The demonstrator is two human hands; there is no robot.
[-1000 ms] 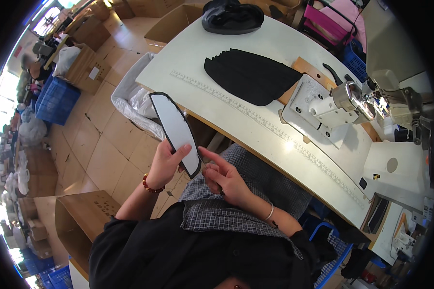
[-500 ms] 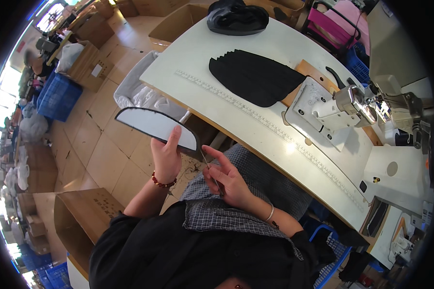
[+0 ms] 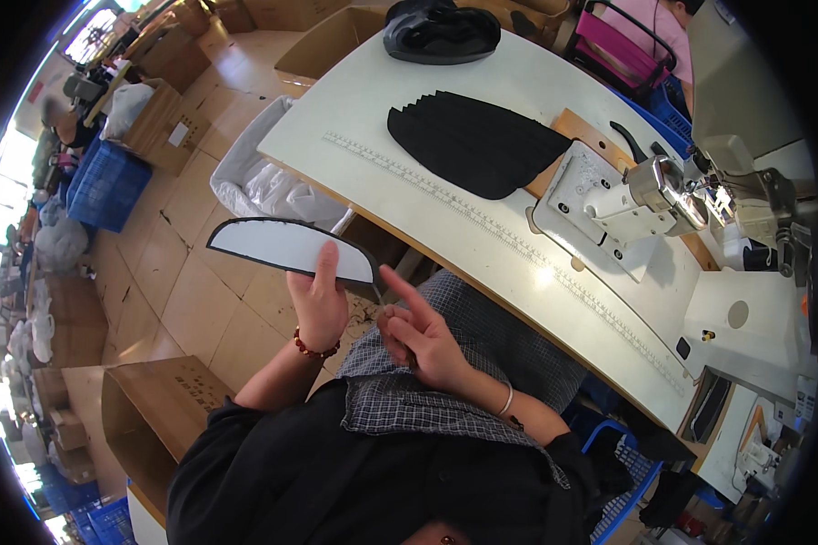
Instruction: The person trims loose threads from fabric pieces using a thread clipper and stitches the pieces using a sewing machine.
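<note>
My left hand [image 3: 320, 304] grips a flat, half-oval panel [image 3: 277, 247], white with a black edge, thumb on its white face and fingers underneath. The panel is held over the floor beside the table's near edge. My right hand [image 3: 434, 350] is closed around a slim metal tool [image 3: 379, 295], its index finger stretched toward the panel's right end. The tool's tip lies at or very near the black edge there; whether it touches I cannot tell. Most of the tool is hidden by my fingers, so its exact kind does not show.
On the white table [image 3: 336, 182] lie a black fabric piece [image 3: 477, 145] with a jagged end and a shiny black item [image 3: 441, 34]. A sewing machine [image 3: 650, 200] stands at right. A lined bin [image 3: 232, 173] and cardboard box [image 3: 164, 409] are at left; a person [image 3: 677, 45] sits beyond.
The panel's left end has dipped, so it lies more level. My right index finger has straightened, and less of the tool shows. The view has shifted slightly.
</note>
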